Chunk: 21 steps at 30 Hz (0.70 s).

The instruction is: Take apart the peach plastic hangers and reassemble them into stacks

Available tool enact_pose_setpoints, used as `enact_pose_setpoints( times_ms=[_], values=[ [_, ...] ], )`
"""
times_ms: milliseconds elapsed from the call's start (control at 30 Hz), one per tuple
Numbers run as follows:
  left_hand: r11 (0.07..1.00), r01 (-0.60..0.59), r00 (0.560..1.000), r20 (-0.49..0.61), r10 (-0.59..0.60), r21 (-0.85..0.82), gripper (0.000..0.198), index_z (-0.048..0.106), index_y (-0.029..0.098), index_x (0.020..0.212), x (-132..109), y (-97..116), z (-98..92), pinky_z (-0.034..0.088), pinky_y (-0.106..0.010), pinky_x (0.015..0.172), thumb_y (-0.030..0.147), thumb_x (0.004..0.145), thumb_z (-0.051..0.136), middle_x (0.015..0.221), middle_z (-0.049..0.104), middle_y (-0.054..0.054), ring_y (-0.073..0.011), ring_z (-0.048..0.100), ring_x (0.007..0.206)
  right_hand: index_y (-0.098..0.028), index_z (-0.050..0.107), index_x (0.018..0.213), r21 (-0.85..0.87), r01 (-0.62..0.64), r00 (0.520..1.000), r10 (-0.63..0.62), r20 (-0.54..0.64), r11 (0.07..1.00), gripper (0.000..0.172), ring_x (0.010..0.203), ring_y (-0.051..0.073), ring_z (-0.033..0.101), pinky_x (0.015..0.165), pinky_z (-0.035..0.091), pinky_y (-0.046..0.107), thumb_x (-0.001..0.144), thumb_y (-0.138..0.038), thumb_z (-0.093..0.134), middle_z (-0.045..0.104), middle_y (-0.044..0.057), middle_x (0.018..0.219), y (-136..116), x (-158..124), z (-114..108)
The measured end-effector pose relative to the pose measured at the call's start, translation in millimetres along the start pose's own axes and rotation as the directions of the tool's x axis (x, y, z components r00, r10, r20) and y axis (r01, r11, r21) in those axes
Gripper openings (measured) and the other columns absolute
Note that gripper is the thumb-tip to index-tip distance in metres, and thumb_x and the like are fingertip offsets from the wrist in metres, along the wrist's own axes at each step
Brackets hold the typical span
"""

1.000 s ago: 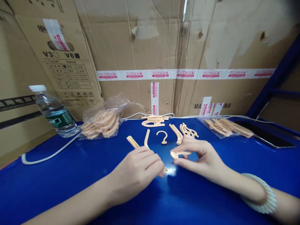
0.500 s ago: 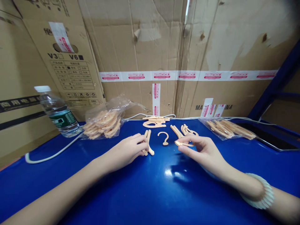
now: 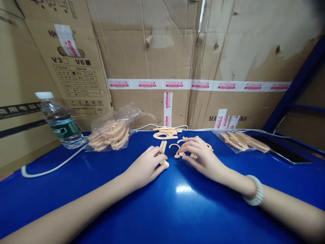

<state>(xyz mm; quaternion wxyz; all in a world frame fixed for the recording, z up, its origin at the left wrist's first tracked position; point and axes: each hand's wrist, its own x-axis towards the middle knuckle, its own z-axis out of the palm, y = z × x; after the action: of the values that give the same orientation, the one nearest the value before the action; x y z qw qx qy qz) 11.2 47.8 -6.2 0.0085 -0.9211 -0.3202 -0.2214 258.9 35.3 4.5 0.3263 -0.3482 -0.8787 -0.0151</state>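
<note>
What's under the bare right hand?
Ends of slender, cream, plastic-looking pieces show under the right hand, plus parts of a curved cream hook. The hand covers the rest; their number and full shapes can't be seen.

Left grip [image 3: 146,166] partly covers pale strips [image 3: 164,145]; right grip [image 3: 204,157] partly hides pale pieces [image 3: 193,156]; forearms [image 3: 88,206] cut off.

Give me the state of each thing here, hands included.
Left hand, closed on pale strips
Right hand, partly curled at pale hooks, grip unclear
Bottle, capped
Left bag, holding heaped pieces
Right bag, holding long pieces
Phone, flat, screen dark
Cardboard, taped, torn in places
White cable, bent at left
</note>
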Motion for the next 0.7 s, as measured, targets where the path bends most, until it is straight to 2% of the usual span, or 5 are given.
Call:
enact_pose_setpoints(
  times_ms=[167, 233, 333, 500, 700],
  values=[
    [1.0, -0.01, 0.998, -0.06, 0.01, -0.01, 0.022, 0.065, 0.015, 0.109, 3, -7, 4.5, 0.05, -0.043, 0.091, 0.027, 0.091, 0.06, 0.108, 0.062, -0.01, -0.025, 0.056, 0.101, -0.023, 0.067, 0.101, -0.037, -0.006, 0.998, 0.008, 0.06, 0.999, 0.013, 0.109, 0.025, 0.055, 0.101, 0.038, 0.05, 0.093, -0.025, 0.057, 0.069, 0.006, 0.103, 4, 9, 16],
    [1.0, -0.011, 0.998, -0.068, 0.012, 0.008, 0.021, 0.066, 0.014, 0.108, 2, -10, 5.7, 0.05, -0.044, 0.09, 0.026, 0.092, 0.059, 0.108, 0.063, -0.01, -0.0253, 0.056, 0.101, -0.023, 0.066, 0.105, -0.001, -0.021, 0.999, 0.021, 0.047, 1.0, 0.016, 0.106, 0.024, 0.056, 0.096, 0.042, 0.047, 0.091, -0.026, 0.06, 0.068, 0.007, 0.105, 7, 12, 8],
    [0.999, -0.002, 0.998, -0.058, 0.004, 0.032, 0.02, 0.068, 0.015, 0.106, 1, -14, 5.6, 0.051, -0.045, 0.089, 0.027, 0.093, 0.058, 0.106, 0.064, -0.01, -0.0254, 0.057, 0.099, -0.022, 0.064, 0.11, 0.047, -0.065, 0.998, 0.064, 0.021, 0.997, 0.021, 0.103, 0.023, 0.059, 0.091, 0.047, 0.043, 0.092, -0.03, 0.058, 0.068, 0.008, 0.106, 22, 12, -26],
    [0.999, 0.021, 0.996, -0.084, -0.018, 0.038, 0.018, 0.069, 0.018, 0.103, 1, -18, 5.3, 0.052, -0.041, 0.086, 0.029, 0.092, 0.06, 0.104, 0.065, -0.008, -0.0242, 0.058, 0.097, -0.023, 0.054, 0.128, -0.045, -0.187, 0.953, 0.192, 0.233, 0.981, 0.046, 0.114, 0.025, 0.056, 0.096, 0.046, 0.043, 0.084, -0.031, 0.066, 0.06, 0.01, 0.124, 64, -6, -82],
    [0.998, 0.047, 0.995, -0.089, -0.043, 0.045, 0.019, 0.069, 0.019, 0.104, 2, -21, 7.9, 0.052, -0.04, 0.087, 0.03, 0.092, 0.059, 0.107, 0.065, -0.007, -0.0248, 0.058, 0.1, -0.023, 0.048, 0.136, -0.148, -0.227, 0.859, 0.27, 0.434, 0.962, 0.054, 0.121, 0.028, 0.053, 0.103, 0.041, 0.045, 0.086, -0.034, 0.062, 0.052, 0.013, 0.134, 79, -18, -71]
  ],
)
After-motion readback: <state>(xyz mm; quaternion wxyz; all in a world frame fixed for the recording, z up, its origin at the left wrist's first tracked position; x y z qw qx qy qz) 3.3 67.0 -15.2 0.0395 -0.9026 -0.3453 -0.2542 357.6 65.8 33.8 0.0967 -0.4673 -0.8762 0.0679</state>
